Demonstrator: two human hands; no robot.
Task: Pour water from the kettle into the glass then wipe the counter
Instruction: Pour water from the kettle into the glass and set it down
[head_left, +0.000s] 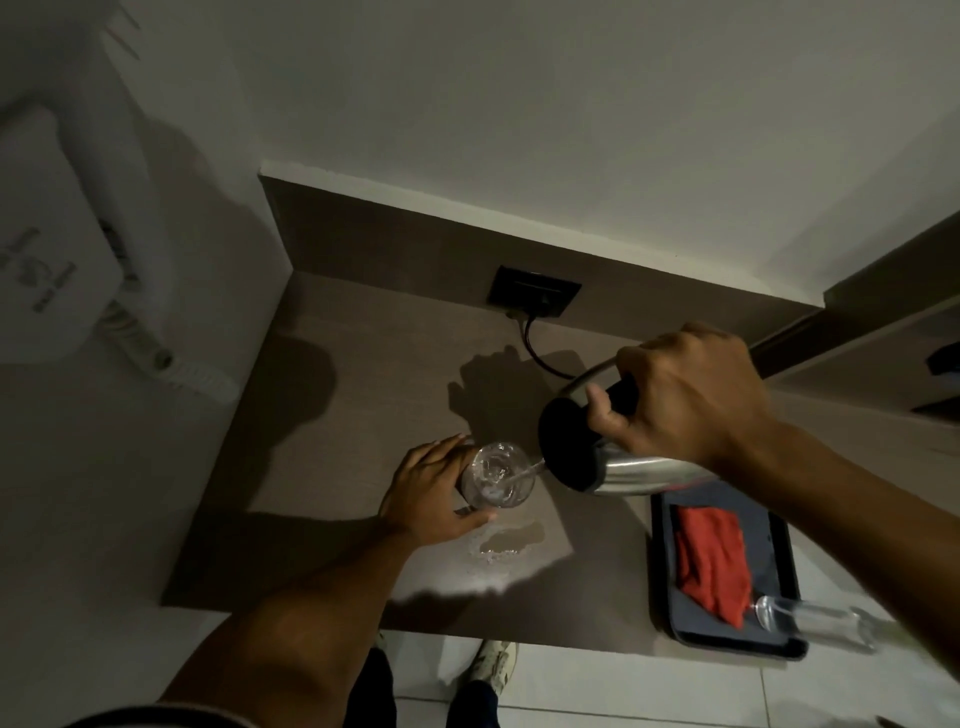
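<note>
Brown desk in a white-walled corner, dim light, hard shadows. Landmark: glass, upright on the desk near mid-surface.

Left hand: grip wrapped around the left side of the glass, fingers curled behind it, thumb on the near side, steadying it.

Right hand: grip closed fully round the black handle of the steel kettle. Kettle is held just right of the glass, tipped toward it, spout over the rim. Thin stream of water runs from spout into the glass; water inside looks disturbed.

Puddle lies on the desk just in front of the glass.

Dark tray sits well right of the glass at the near desk edge, holding a red cloth and a second glass lying on its side.

Black socket on the back panel behind the glass, cable plugged in.
</note>
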